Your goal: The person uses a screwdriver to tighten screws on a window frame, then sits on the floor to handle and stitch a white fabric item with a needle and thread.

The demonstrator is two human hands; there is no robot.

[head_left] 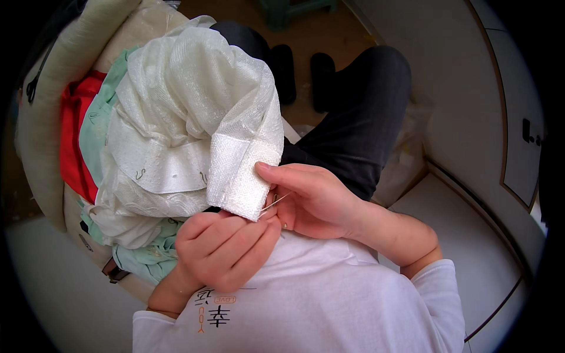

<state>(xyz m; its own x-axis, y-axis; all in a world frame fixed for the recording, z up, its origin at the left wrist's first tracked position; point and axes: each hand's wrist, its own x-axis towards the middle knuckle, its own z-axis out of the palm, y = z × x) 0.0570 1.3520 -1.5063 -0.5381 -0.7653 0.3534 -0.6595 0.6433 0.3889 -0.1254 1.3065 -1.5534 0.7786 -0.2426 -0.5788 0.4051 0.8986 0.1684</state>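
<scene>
Mesh fabric (200,112), white and gauzy, fills the frame from ten to twelve o'clock and drapes down to the centre, where its folded hem band (241,176) hangs between your hands. It should handle as very light and limp: it will sag and slide wherever you do not support it, and the open weave looks easy to snag or pull. The doubled hem is the firmer part, so take hold there, close to the stitching point.

Your left hand (226,250), at six o'clock of the hem, has its grip closed, fingers curled and pinched together at the hem's lower corner. Your right hand (312,200), at four o'clock, has its thumb pressed on the hem's edge and the fingers closed on a thin needle (275,202) slanting toward the cloth; handle it as small, slippery and sharp.

Count: one white mesh piece, one needle, two hands. Beneath the mesh lie one mint-green cloth (97,126) and one red cloth (73,135), at nine o'clock.
</scene>
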